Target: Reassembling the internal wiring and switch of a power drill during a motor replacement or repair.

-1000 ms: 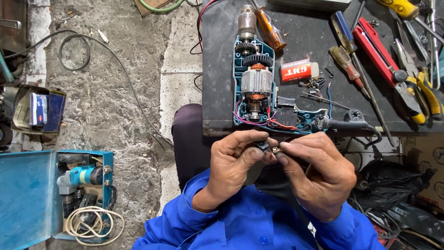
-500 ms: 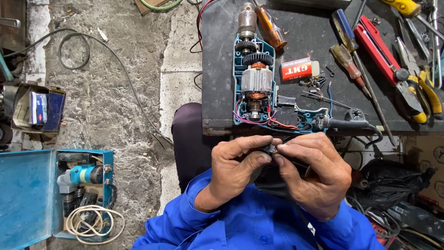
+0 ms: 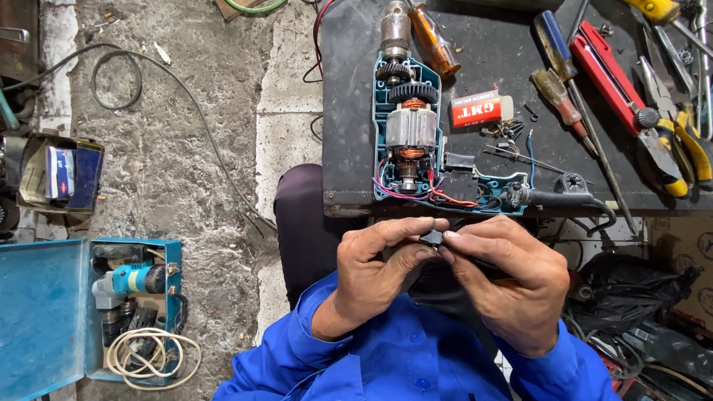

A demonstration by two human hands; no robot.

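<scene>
I see a dark tabletop (image 3: 349,111) carrying an opened drill (image 3: 416,141) over cracked concrete floor (image 3: 186,171); fingers of both hands, left hand (image 3: 375,271) and right hand (image 3: 505,278), pinch a small black part (image 3: 432,238).

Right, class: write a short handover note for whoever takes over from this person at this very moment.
Left hand and right hand: fingertips of both pinch one small black part above the lap.
Opened teal electric drill: lies on the dark worktop, cover off, motor, gears and wires bare.
Red-handled pliers and screwdrivers lie to the right, untouched.
Done: casing opened.
Left: the small part is not in the drill; casing open.
</scene>
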